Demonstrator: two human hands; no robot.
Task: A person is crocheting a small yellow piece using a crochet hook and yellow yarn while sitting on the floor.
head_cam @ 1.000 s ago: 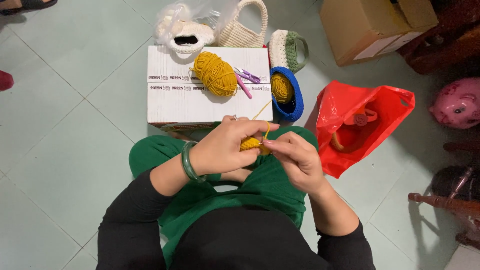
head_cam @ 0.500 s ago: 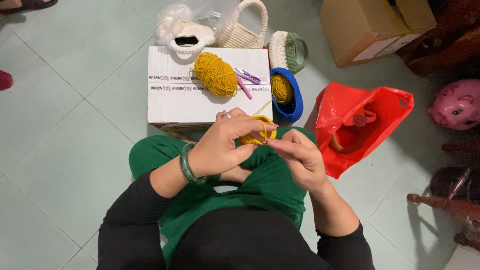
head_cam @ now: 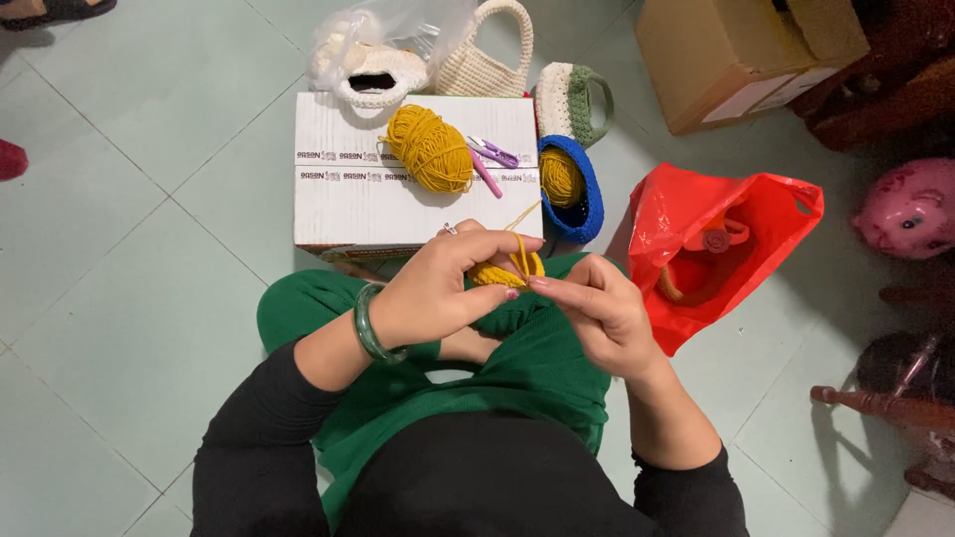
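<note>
Here the left hand (head_cam: 438,288) clasps a yellow crochet piece (head_cam: 502,273), the right hand (head_cam: 597,313) pinching its yarn (head_cam: 520,249).

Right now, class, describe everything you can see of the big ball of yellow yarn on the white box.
The ball of yellow yarn is mustard-coloured, loosely wound and roundish, with soft-looking strands criss-crossing its surface. It rests on top of the white cardboard box, near the far edge. Small purple snips and a pink crochet hook lie just beside it. Neither hand touches it.
</note>
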